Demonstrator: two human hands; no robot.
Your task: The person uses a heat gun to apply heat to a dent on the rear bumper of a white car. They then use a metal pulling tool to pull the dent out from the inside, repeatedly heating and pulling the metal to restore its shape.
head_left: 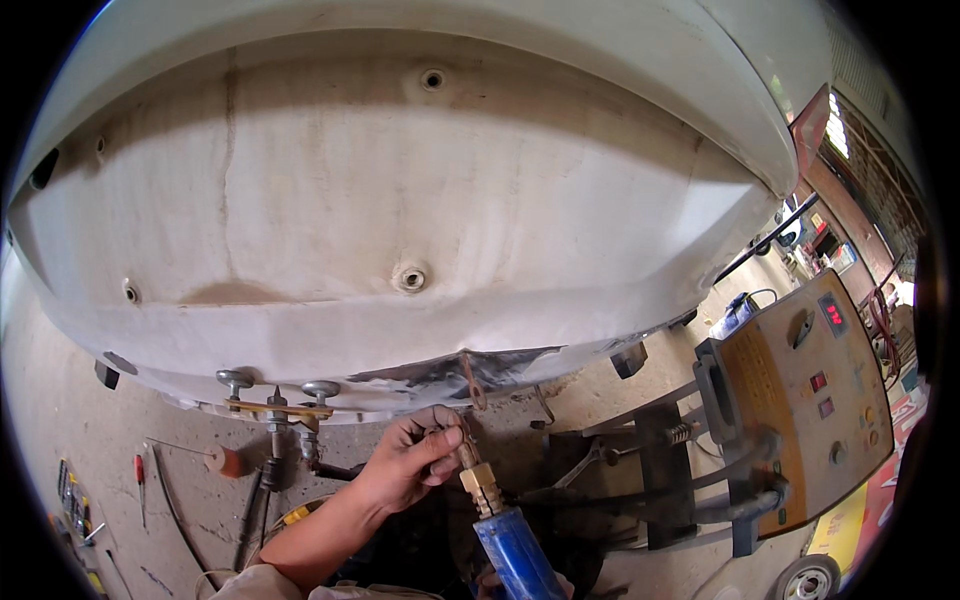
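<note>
My left hand (420,452) is closed, its thumb and fingers pinching the copper-coloured tip (466,454) of a blue spot-welding gun. Behind that tip sits a brass nut (479,478). The gun's blue body (515,550) slants down to the lower edge, where bits of my right hand (487,580) show wrapped round it; most of that hand is hidden. Just above the tip, a rusty metal loop (474,385) sticks out from a dark, bared patch (420,377) low on the white car body panel (300,200). A thin bent hook (543,404) hangs to its right.
A welding machine (800,400) with a lit red display stands at right, thick dark cables (660,480) running from it. At left a clamp-like puller (277,408) with two round knobs meets the panel's lower edge. A screwdriver (140,480) and other tools lie on the concrete floor.
</note>
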